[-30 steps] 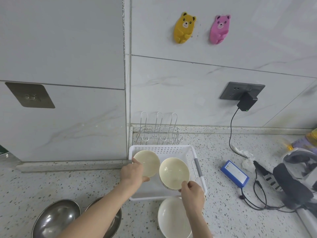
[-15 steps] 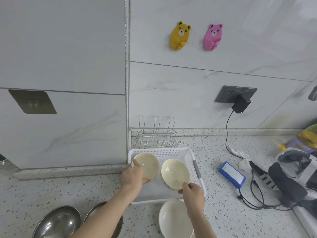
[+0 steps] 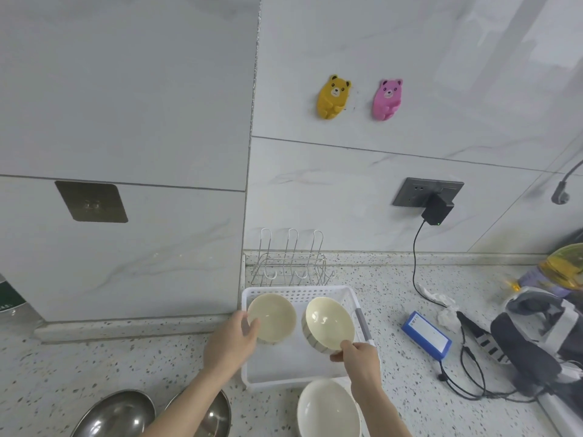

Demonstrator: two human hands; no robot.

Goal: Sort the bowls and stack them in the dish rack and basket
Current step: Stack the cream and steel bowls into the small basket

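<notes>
**Two bowls held over the basket**

The left hand (image 3: pixel 232 343) grips the left bowl (image 3: pixel 272 318) at its near-left rim, thumb inside the rim. The right hand (image 3: pixel 359 357) pinches the right bowl (image 3: pixel 329 324) at its near rim; this bowl is tilted, with its striped outer wall showing. Both bowls are above the far half of the white basket (image 3: pixel 353 298). The two rims are near each other but apart.

Edges and room: the basket's left wall lies just beside the protruding wall block (image 3: pixel 126 263), and the left bowl's rim is close to that wall. The right bowl's rim is close to the basket's right wall and its grey handle (image 3: pixel 362 323). The near half of the basket floor is bare. The wire rack (image 3: pixel 291 263) stands just behind the basket, against the back wall.

Surroundings: a white bowl (image 3: pixel 328 408) sits on the counter (image 3: pixel 79 373) touching or just beside the basket's near edge, under the right forearm. Two steel bowls (image 3: pixel 116 414) lie at the near left, under the left forearm. To the right, well apart from the basket, lie a blue box (image 3: pixel 426 335), a black cable (image 3: pixel 416 263) and a dark bundle of gear (image 3: pixel 530 348).
</notes>
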